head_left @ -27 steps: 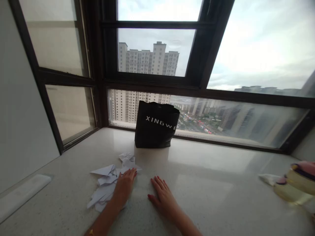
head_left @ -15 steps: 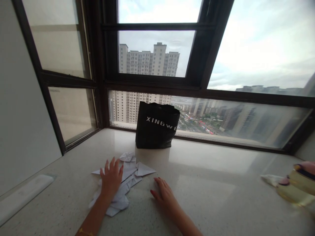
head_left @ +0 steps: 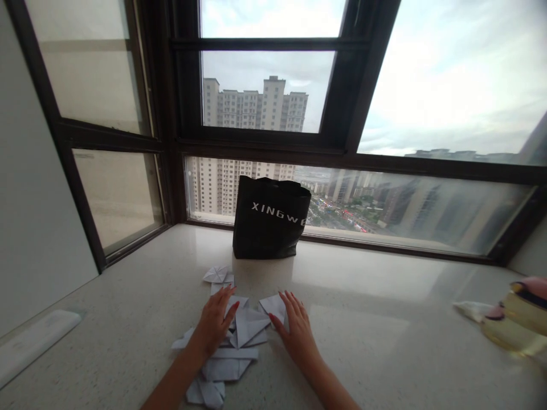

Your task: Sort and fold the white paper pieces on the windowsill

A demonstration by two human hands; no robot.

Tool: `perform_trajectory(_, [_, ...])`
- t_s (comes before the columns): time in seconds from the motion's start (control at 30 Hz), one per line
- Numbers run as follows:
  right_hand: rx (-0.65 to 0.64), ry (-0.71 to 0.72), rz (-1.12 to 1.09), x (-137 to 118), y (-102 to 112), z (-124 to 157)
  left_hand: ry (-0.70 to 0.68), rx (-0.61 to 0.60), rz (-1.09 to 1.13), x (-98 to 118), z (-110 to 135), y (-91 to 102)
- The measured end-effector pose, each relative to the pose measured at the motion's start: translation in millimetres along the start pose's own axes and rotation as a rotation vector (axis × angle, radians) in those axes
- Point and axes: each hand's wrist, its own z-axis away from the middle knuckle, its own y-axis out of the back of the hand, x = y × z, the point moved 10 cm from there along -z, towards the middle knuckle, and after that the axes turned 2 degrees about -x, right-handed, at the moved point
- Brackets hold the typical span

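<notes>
A loose pile of folded white paper pieces [head_left: 250, 326] lies on the pale speckled sill [head_left: 376, 353]. My left hand [head_left: 216, 319] rests over the left side of the pile, fingers extended and thumb apart, and hides some of the paper under it. On the right side, my right hand [head_left: 294, 324] touches a folded paper piece [head_left: 273, 306], its fingers stretched out and thumb spread. A fan-creased paper piece [head_left: 216, 274] lies at the pile's far end, and more folded paper [head_left: 206, 393] sits near my left forearm.
A black bag [head_left: 271, 222] with white lettering stands upright behind the paper, close to the window. Yellowish transparent containers [head_left: 513, 324] stand at the right edge, near a small white item [head_left: 472, 310]. A long white object [head_left: 38, 341] lies at the left.
My left hand has moved right across the pile, and several papers have shifted right and spread. My right hand has moved slightly forward to meet the paper's right edge.
</notes>
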Motion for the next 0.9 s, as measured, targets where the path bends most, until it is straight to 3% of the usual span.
perform_trajectory(0.1, [-0.013, -0.028, 0.066, 10, -5, -3, 0.228, 0.057, -0.167, -24, 6, 10.2])
perform_trajectory(0.2, [-0.112, -0.018, 0.063, 9, -15, -2, 0.363, -0.022, -0.216, -35, 13, 5.4])
perform_trajectory(0.3, [-0.161, 0.051, -0.002, -9, -18, 1, 0.329, -0.094, -0.124, -27, 13, -7.0])
perform_trajectory(0.4, [-0.158, 0.147, -0.108, -32, -15, 5, 0.154, -0.105, 0.058, -7, 6, -16.7])
perform_trajectory(0.53, [-0.075, 0.133, -0.176, -37, -2, 5, -0.05, -0.025, 0.182, 8, -2, -12.6])
perform_trajectory(0.63, [-0.035, 0.087, -0.153, -29, 4, 4, 0.039, 0.071, 0.069, -11, -12, -0.9])
perform_trajectory(0.7, [-0.091, 0.079, -0.132, -27, -2, 4, 0.125, 0.089, -0.022, -26, -22, 6.5])
perform_trajectory(0.8, [-0.228, 0.075, -0.124, -25, -18, 5, 0.211, 0.036, -0.127, -41, -36, 12.7])
perform_trajectory(0.9, [-0.274, 0.052, -0.143, -22, -26, 4, 0.248, -0.064, -0.169, -45, -43, 10.9])
